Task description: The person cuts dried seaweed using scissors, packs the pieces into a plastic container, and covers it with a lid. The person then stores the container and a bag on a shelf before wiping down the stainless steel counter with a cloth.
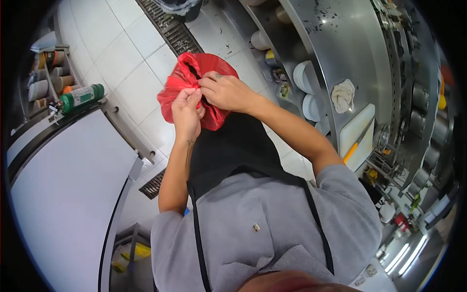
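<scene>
A red plastic bag (174, 101) hangs in front of my black apron, over the tiled floor. Its gathered mouth is pinched between my two hands, with a dark gap showing among the folds near the top. My left hand (187, 109) has its thumb and fingers closed on the bag's plastic from the near left. From the right, my right hand (224, 91) reaches across with bent fingers and grips the bag close to the left fingertips. The two hands nearly touch. What the bag contains is hidden.
On my right runs a steel counter (328, 53) with a crumpled cloth (343, 95), a white cutting board (357, 131) and an orange-handled knife (351, 152). White bowls (304, 78) sit on the shelf below. At left stand a white-topped unit (68, 194) and a green bottle (81, 97). A floor drain (177, 31) lies ahead.
</scene>
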A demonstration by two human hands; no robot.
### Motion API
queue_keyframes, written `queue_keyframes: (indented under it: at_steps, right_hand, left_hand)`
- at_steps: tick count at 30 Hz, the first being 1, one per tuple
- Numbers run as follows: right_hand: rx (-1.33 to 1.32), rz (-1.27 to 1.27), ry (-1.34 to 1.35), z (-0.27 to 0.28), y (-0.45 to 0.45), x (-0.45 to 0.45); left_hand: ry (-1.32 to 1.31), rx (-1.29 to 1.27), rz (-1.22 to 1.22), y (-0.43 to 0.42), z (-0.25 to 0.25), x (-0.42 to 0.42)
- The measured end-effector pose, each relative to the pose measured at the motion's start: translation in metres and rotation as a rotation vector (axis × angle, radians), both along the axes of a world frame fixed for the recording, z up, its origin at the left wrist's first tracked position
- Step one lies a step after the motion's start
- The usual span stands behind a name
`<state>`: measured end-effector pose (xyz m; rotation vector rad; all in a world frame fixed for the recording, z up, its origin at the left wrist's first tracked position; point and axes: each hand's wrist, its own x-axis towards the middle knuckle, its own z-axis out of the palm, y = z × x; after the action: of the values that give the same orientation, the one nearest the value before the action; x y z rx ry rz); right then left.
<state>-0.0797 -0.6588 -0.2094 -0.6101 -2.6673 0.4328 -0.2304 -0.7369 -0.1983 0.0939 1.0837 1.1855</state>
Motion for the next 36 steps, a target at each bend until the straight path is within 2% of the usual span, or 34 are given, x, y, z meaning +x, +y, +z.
queue_keyframes:
  at_steps: [1, 3, 5, 7, 12, 15, 16, 17, 19, 21, 23, 25, 26, 27, 28, 29, 30, 31, 34, 35, 36]
  right_hand:
    - [-0.018, 0.012, -0.014, -0.007, 0.005, -0.005]
    - [-0.094, 0.052, 0.048, -0.023, 0.017, -0.012]
    - [-0.08, 0.043, 0.081, -0.044, 0.026, -0.02]
    - [-0.062, -0.003, 0.115, -0.076, 0.037, -0.022]
    - [-0.398, -0.236, 0.142, -0.199, 0.031, -0.007]
    - [-0.458, -0.261, 0.085, -0.245, 0.033, 0.015]
    - [-0.339, -0.26, 0.087, -0.258, 0.042, 0.023]
    - [-0.329, -0.277, 0.067, -0.273, 0.044, 0.032]
    - [-0.386, -0.439, 0.067, -0.304, 0.048, 0.048]
    - [-0.547, -0.443, 0.177, -0.32, 0.037, 0.056]
    - [-0.525, -0.532, 0.208, -0.317, 0.023, 0.059]
    - [-0.577, -0.626, 0.127, -0.327, 0.01, 0.081]
    - [-0.674, -0.729, 0.134, -0.336, 0.006, 0.092]
    - [-0.767, -0.835, 0.146, -0.344, 0.003, 0.102]
    - [-0.753, -0.91, 0.2, -0.354, -0.004, 0.113]
    - [-0.737, -0.982, 0.257, -0.365, -0.01, 0.124]
    - [-0.576, -1.01, 0.251, -0.375, -0.019, 0.138]
    - [-0.613, -1.055, 0.301, -0.373, -0.025, 0.146]
    - [-0.559, -1.084, 0.355, -0.35, -0.029, 0.168]
    - [-0.519, -1.086, 0.399, -0.344, -0.023, 0.178]
    - [-0.452, -0.981, 0.33, -0.337, -0.022, 0.187]
  left_hand:
    - [0.124, 0.015, 0.023, -0.001, -0.005, -0.001]
    - [0.117, -0.033, 0.015, -0.001, -0.022, -0.002]
    - [0.352, 0.134, 0.075, -0.005, -0.044, 0.002]
    - [0.402, 0.075, 0.054, 0.006, -0.053, -0.015]
    - [0.142, -0.027, 0.023, 0.029, -0.147, -0.011]
    - [-0.036, 0.014, 0.193, 0.046, -0.196, -0.001]
    - [-0.084, 0.018, 0.205, 0.048, -0.211, 0.004]
    - [-0.13, 0.022, 0.217, 0.051, -0.225, 0.011]
    - [-0.182, 0.032, 0.197, 0.062, -0.257, 0.035]
    - [-0.22, 0.066, 0.181, 0.08, -0.277, 0.058]
    - [-0.184, 0.012, 0.109, 0.095, -0.284, 0.08]
    - [-0.115, 0.213, -0.107, 0.094, -0.301, 0.113]
    - [-0.105, 0.229, -0.118, 0.101, -0.306, 0.119]
    - [0.083, 0.345, -0.376, 0.118, -0.308, 0.126]
    - [0.282, 0.456, -0.64, 0.136, -0.307, 0.133]
    - [0.515, 0.685, -0.595, 0.168, -0.296, 0.139]
    - [0.745, 0.921, -0.529, 0.208, -0.283, 0.151]
    - [0.979, 1.148, -0.41, 0.245, -0.281, 0.169]
    - [1.264, 1.362, -0.052, 0.345, -0.284, 0.256]
    - [1.284, 1.392, 0.073, 0.372, -0.284, 0.284]
    - [1.234, 1.476, 0.152, 0.399, -0.294, 0.308]
